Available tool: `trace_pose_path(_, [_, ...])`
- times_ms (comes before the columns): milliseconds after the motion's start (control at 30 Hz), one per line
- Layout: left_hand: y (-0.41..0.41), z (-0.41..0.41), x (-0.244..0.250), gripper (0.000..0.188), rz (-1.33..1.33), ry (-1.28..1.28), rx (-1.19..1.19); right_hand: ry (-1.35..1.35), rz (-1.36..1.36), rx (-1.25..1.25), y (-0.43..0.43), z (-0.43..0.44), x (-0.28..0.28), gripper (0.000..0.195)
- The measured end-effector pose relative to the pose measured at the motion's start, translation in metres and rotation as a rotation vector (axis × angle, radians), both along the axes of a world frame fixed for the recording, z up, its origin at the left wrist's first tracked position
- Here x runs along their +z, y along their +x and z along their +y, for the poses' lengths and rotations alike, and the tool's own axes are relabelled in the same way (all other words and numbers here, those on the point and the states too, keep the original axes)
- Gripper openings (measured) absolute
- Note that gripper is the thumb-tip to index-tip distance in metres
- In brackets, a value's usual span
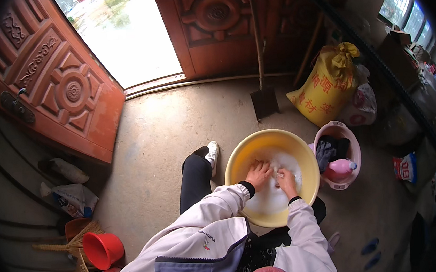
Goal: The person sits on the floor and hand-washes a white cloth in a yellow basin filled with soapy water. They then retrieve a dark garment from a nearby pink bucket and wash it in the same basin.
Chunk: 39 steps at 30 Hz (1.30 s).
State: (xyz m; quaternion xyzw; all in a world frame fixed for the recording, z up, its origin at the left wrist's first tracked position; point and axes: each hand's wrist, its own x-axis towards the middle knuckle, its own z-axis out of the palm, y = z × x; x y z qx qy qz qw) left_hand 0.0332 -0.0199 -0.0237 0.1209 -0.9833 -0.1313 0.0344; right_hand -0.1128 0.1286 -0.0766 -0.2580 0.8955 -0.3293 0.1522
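Note:
A large yellow plastic basin [239, 154] stands before me, with white soap suds [288, 161] over the water in it. My left hand [259, 176] is inside the basin, palm down, its fingers apart at the suds. Close to its right is my right hand [287, 185], fingers curled at the foam. Something small and pale shows at its fingertips, but I cannot tell whether it is cloth or foam. Whatever lies beneath the suds is hidden. Beside the basin, on the right, a pink plastic tub [354, 143] holds dark cloth [327, 150] and a pink bottle [339, 168] with a pale cap.
A shovel [265, 102] leans on the carved red door. Right of it stands a tied yellow sack [324, 87] bearing writing. At lower left are a red bucket [102, 250] and a straw broom [80, 239]. Blue slippers [370, 246] lie at lower right. An open door leaf [70, 88] is at upper left.

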Motion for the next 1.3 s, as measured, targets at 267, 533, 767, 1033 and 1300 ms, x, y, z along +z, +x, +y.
trace_pose_path(267, [-0.007, 0.008, 0.03, 0.043, 0.273, 0.396, 0.069, -0.515, -0.595, 0.03, 0.019, -0.02, 0.065, 0.016])
trace_pose_path(533, [-0.016, -0.024, 0.074, 0.027, 0.254, 0.339, 0.023, -0.536, -0.506, -0.094, -0.019, -0.002, 0.102, 0.015])
trace_pose_path(767, [0.002, -0.004, 0.008, 0.044, -0.041, 0.104, 0.061, -0.016, 0.183, 0.161, 0.0, 0.0, 0.052, 0.031])
trace_pose_path(1033, [0.007, -0.007, 0.024, 0.053, -0.009, 0.174, 0.183, 0.046, 0.344, 0.248, 0.007, 0.005, 0.047, 0.022])
trace_pose_path(1300, [-0.005, -0.005, 0.017, 0.035, -0.039, 0.584, -0.059, -0.316, -0.933, 0.208, 0.032, -0.006, 0.085, 0.021])
